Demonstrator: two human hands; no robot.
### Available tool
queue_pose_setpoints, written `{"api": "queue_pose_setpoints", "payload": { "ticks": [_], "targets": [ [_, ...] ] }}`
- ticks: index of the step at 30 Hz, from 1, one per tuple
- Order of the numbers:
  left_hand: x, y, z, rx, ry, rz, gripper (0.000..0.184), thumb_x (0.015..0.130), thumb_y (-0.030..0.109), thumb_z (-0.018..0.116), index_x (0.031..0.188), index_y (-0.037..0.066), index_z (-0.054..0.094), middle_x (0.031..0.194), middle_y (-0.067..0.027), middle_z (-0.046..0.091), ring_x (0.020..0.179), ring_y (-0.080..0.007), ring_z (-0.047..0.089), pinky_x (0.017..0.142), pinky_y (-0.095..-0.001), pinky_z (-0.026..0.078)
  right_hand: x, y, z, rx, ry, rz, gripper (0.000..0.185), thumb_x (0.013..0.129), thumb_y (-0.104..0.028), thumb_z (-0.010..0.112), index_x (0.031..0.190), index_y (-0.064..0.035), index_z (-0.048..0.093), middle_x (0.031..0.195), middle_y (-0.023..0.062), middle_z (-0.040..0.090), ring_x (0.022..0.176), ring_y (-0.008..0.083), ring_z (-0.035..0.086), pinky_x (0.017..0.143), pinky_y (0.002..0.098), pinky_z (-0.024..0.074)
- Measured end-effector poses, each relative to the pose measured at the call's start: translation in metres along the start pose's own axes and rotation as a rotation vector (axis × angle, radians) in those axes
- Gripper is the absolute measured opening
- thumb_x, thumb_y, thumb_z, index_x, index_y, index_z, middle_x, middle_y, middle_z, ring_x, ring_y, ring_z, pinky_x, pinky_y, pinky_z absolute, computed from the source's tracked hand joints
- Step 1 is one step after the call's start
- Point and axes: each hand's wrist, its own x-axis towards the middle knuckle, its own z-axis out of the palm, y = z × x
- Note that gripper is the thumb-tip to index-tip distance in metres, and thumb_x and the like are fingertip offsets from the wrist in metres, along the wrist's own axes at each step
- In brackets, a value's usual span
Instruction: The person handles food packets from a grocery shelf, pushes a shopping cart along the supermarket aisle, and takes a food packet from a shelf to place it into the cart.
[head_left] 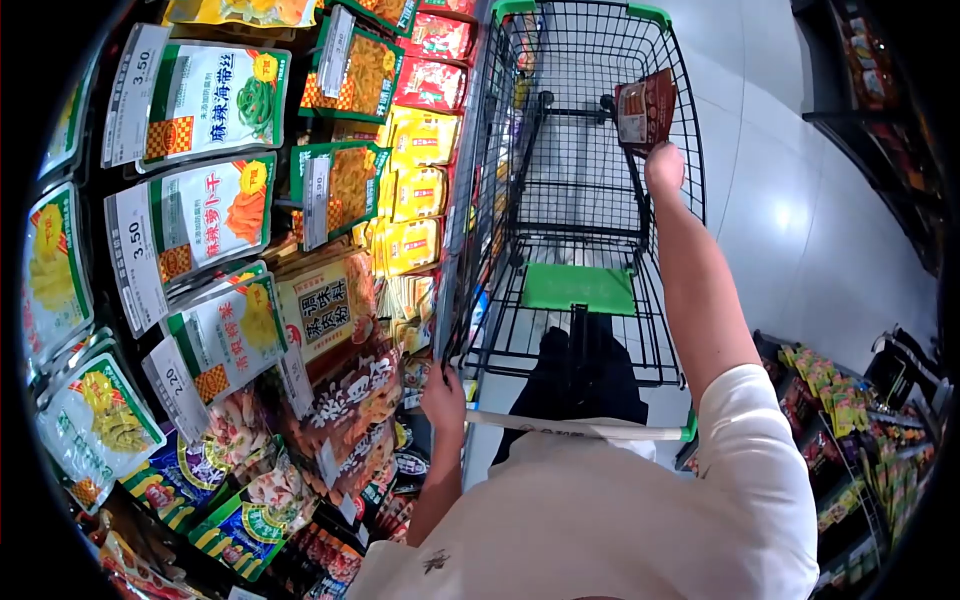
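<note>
The right hand (665, 168), reaching to one o'clock, has its fingers pinched closed on the near end of a dark red packet (645, 108). That packet is over the wire shopping cart (575, 190), at the basket's one o'clock, near its wall. The left hand (443, 396), at seven o'clock, has curled fingers beside the shelf edge; what they grip, I cannot tell. Bagged foods (222, 105) hang at ten o'clock

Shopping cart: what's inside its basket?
The right hand holds a reddish-brown packet in or over the cart, by its right side; whatever lies beneath packet and hand is covered.
</note>
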Motion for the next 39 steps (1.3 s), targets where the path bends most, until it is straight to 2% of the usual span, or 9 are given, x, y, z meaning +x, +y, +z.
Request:
{"api": "queue_pose_setpoints", "payload": {
  "ticks": [6,10,13,19,21,23,28,30,39],
  "targets": [
    [0.003,0.005,-0.003,0.016,0.013,0.006,0.026,0.102,0.024,0.058,0.12,0.008,0.069,0.094,-0.0201,0.074,0.081,-0.043,0.07,0.071,-0.05,0.055,-0.055,0.008,0.0,-0.115,-0.179,-0.207,0.044,0.103,-0.034,0.044,0.105,-0.0061,0.077,0.109,0.0255,0.074,0.106,0.0453,0.071,0.094,0.054,0.0555],
    [0.006,-0.001,0.003,0.022,0.034,0.032,0.021,0.101,0.024,0.058,0.113,0.011,0.068,0.09,-0.0186,0.074,0.078,-0.0426,0.07,0.067,-0.0517,0.054,-0.083,0.027,0.029,-0.24,-0.221,-0.333,0.048,0.106,-0.041,0.041,0.095,-0.0075,0.073,0.071,0.0081,0.074,0.086,0.0339,0.075,0.084,0.0486,0.0579],
    [0.006,-0.004,0.005,0.011,0.069,0.054,0.021,0.1,0.023,0.059,0.114,0.012,0.068,0.093,-0.0187,0.074,0.081,-0.0426,0.07,0.068,-0.0512,0.055,-0.118,0.029,0.04,-0.268,-0.304,-0.343,0.051,0.107,-0.041,0.04,0.095,-0.005,0.073,0.064,0.0078,0.072,0.075,0.0317,0.076,0.081,0.0466,0.0598],
    [0.007,-0.01,0.01,-0.005,0.103,0.074,0.023,0.1,0.027,0.058,0.114,0.011,0.069,0.094,-0.0181,0.075,0.08,-0.0428,0.071,0.068,-0.0516,0.056,-0.196,0.02,0.051,-0.138,-0.342,-0.401,0.041,0.107,-0.041,0.044,0.11,-0.0088,0.07,0.078,0.018,0.073,0.088,0.0427,0.072,0.084,0.0563,0.0553],
    [0.007,-0.011,0.011,-0.009,0.087,0.052,0.025,0.102,0.028,0.057,0.114,0.01,0.069,0.095,-0.0187,0.075,0.081,-0.0431,0.071,0.069,-0.0512,0.056,-0.21,0.019,0.067,-0.161,-0.4,-0.428,0.041,0.107,-0.039,0.045,0.139,-0.0165,0.059,0.087,0.0192,0.075,0.086,0.0426,0.072,0.082,0.0569,0.056],
    [0.008,-0.012,0.011,-0.006,0.058,0.039,0.025,0.102,0.028,0.057,0.113,0.01,0.069,0.095,-0.019,0.075,0.081,-0.043,0.071,0.07,-0.051,0.056,-0.224,0.016,0.086,-0.2,-0.385,-0.511,0.064,0.107,-0.035,0.044,0.164,-0.0239,0.018,0.091,0.0203,0.075,0.082,0.0436,0.072,0.078,0.0569,0.0582],
    [0.009,-0.011,0.01,-0.021,0.068,0.058,0.02,0.101,0.025,0.058,0.111,0.01,0.068,0.091,-0.0184,0.074,0.079,-0.0415,0.07,0.068,-0.0513,0.054,-0.245,0.006,0.125,-0.202,-0.347,-0.681,0.035,0.104,-0.031,0.049,0.129,-0.0144,0.067,0.094,0.0259,0.075,0.084,0.0445,0.074,0.079,0.0582,0.0589],
    [0.005,-0.01,0.01,-0.026,0.073,0.049,0.018,0.1,0.024,0.06,0.11,0.011,0.068,0.087,-0.0162,0.073,0.077,-0.0398,0.07,0.065,-0.0508,0.053,-0.253,0.002,0.141,-0.211,-0.396,-0.652,0.033,0.102,-0.028,0.049,0.1,-0.005,0.073,0.094,0.0261,0.075,0.088,0.0436,0.074,0.082,0.057,0.0588],
    [0.007,-0.005,0.003,-0.065,0.043,0.015,0.024,0.099,0.023,0.06,0.118,0.011,0.067,0.09,-0.0122,0.073,0.081,-0.0359,0.071,0.066,-0.0498,0.055,-0.274,-0.025,0.153,-0.294,-0.509,-0.898,0.037,0.102,-0.025,0.046,0.1,0.0029,0.069,0.087,0.0285,0.074,0.082,0.0458,0.074,0.076,0.0558,0.06]
  ]
}}
